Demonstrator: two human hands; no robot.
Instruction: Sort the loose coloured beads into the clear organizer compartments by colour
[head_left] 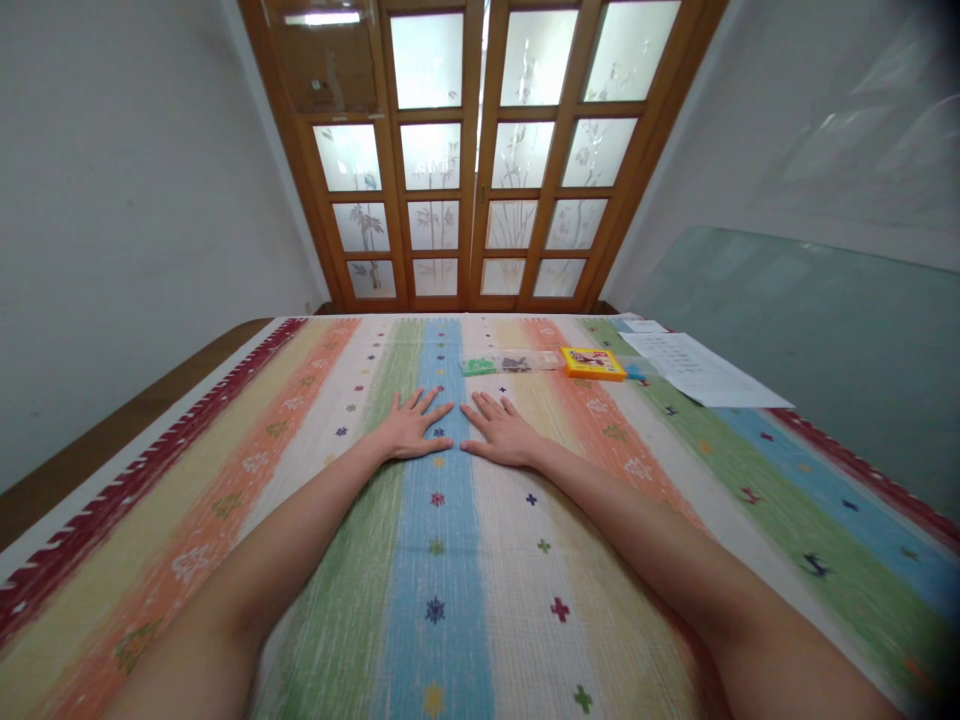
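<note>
My left hand [409,428] lies flat on the striped tablecloth [442,580], its fingers spread over the green and blue stripes. Close by on the right, my right hand [501,430] rests palm down with fingers apart on the white stripe. A narrow gap separates the two hands, and neither holds anything. Just beyond my right hand is a clear plastic bag or case with small green pieces [480,366] and dark pieces [516,364] in it. Beside these lies a flat yellow-orange box [594,363] with a printed picture. A small blue item [634,372] shows at its right end.
Printed white sheets of paper [701,372] lie at the table's right far edge. A pale green glass panel [810,320] leans by the right wall. Wooden doors with frosted panes [433,157] stand behind the table. A brown wooden edge [150,415] runs along the left.
</note>
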